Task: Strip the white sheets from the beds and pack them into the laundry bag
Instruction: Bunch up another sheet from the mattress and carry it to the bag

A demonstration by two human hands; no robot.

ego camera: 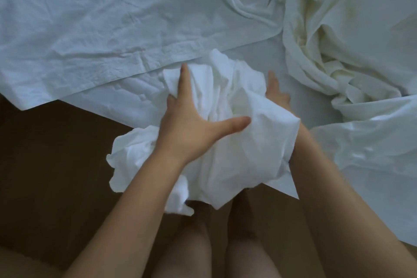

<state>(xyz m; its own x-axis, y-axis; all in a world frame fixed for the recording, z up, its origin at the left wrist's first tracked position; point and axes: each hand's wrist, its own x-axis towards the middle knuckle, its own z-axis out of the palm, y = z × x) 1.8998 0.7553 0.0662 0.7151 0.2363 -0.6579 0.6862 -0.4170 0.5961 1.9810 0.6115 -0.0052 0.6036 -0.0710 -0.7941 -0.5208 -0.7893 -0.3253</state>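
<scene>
A crumpled white sheet bundle (228, 142) hangs at the bed's near edge, held between both hands. My left hand (191, 128) presses on its left side, fingers spread, with the thumb across the front. My right hand (276, 90) is behind its right side, mostly hidden by cloth, only the fingers showing. A flat wrinkled white sheet (101, 29) covers the bed on the left. A second white sheet (352, 36) lies twisted in a heap on the right. No laundry bag is in view.
Brown floor (49, 165) runs below the bed's edge on the left. My bare legs (216, 244) stand right against the bed under the bundle. Sheet folds (372, 153) drape over the bed's edge at the right.
</scene>
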